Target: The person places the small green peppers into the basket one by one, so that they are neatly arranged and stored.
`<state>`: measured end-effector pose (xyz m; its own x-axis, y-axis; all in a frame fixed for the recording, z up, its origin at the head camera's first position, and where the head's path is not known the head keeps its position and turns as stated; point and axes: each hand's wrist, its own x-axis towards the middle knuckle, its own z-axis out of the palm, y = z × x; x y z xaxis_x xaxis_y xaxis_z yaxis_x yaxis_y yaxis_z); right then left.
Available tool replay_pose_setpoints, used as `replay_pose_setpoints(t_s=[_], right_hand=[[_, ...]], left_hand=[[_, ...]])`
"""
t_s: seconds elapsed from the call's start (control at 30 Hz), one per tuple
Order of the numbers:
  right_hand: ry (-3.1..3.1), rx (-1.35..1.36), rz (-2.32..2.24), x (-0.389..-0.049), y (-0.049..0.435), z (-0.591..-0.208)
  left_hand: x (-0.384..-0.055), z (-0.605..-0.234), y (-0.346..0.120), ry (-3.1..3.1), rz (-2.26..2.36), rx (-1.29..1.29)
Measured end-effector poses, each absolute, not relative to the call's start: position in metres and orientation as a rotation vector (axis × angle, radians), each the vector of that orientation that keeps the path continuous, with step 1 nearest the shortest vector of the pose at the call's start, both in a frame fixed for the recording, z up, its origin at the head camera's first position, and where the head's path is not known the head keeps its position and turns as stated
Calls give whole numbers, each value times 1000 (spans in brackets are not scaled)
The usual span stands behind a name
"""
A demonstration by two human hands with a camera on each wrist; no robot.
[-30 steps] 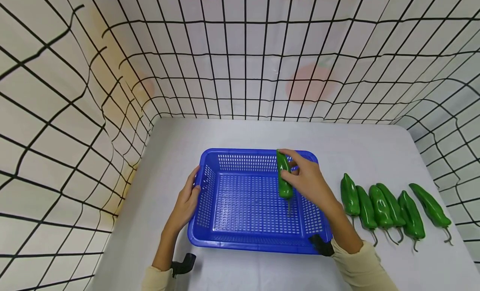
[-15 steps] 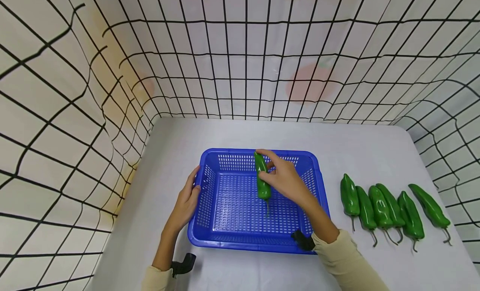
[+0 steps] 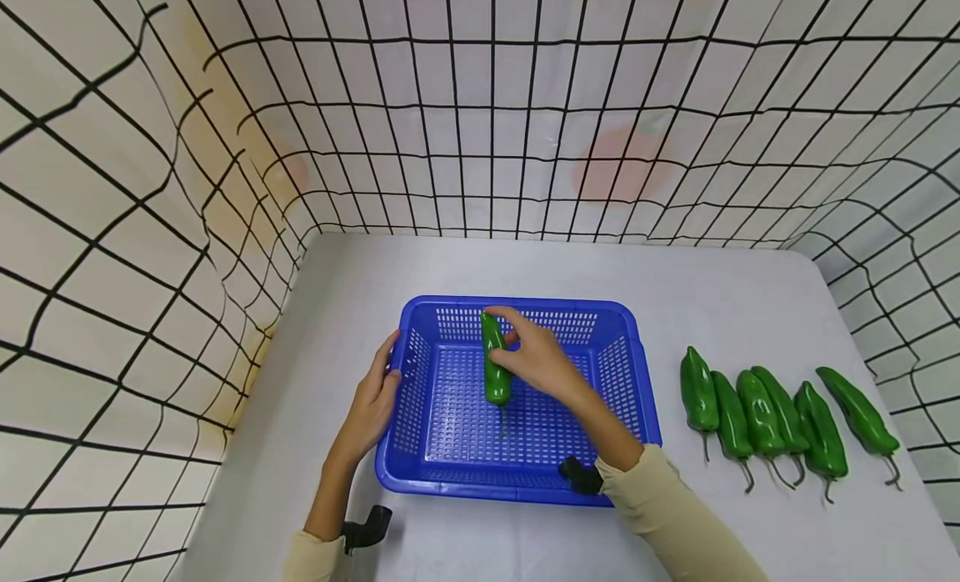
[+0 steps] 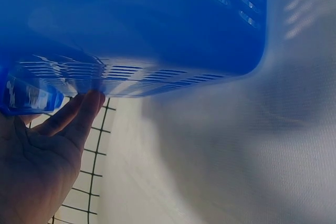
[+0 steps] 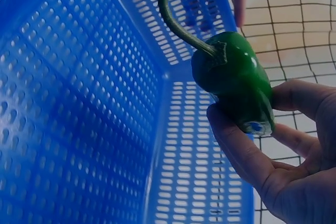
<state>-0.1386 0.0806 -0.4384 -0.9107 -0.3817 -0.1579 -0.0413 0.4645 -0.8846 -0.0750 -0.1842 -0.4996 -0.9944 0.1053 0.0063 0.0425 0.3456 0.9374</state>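
Observation:
My right hand (image 3: 536, 358) pinches a glossy green pepper (image 3: 495, 369) between thumb and fingers, over the left-middle part of the blue plastic basket (image 3: 517, 490). The pepper's stem points toward me. In the right wrist view, the pepper (image 5: 231, 72) shows its curved stem and a small patch of white and blue. My left hand (image 3: 372, 398) rests against the basket's left side with fairly straight fingers. In the left wrist view, the left hand (image 4: 50, 156) touches the outer side of the basket (image 4: 157, 19); part of the hand is hidden behind the rim.
Several green peppers lie side by side on the white table (image 3: 480, 269) right of the basket, among them a leftmost pepper (image 3: 699, 392) and a far-right pepper (image 3: 858, 411). Black wire mesh (image 3: 491, 111) stands around the table's back and sides.
My right hand has moved left across the basket, carrying the green pepper from its right side to left of the middle. My left hand and the basket have stayed in place.

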Motion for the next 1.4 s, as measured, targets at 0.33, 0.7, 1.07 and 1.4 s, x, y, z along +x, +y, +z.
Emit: replay_pose_setpoints(t_s=[0.33,0.7,1.07,1.4], right_hand=[[2263,-295,-1497,-142,55,-452],[2226,-226,-1518,-146,32,-468],[2196,-162,-1471,-150,12,-487],[2273,-146,-1404,-152,-2,-499]], left_hand=[[-77,-500,-185,2533,1767,141],[-70,-464,-178,2495,1744,117],[-70,-463,-179,2472,1761,135],[-70,-464,-180,2449,1785,140]])
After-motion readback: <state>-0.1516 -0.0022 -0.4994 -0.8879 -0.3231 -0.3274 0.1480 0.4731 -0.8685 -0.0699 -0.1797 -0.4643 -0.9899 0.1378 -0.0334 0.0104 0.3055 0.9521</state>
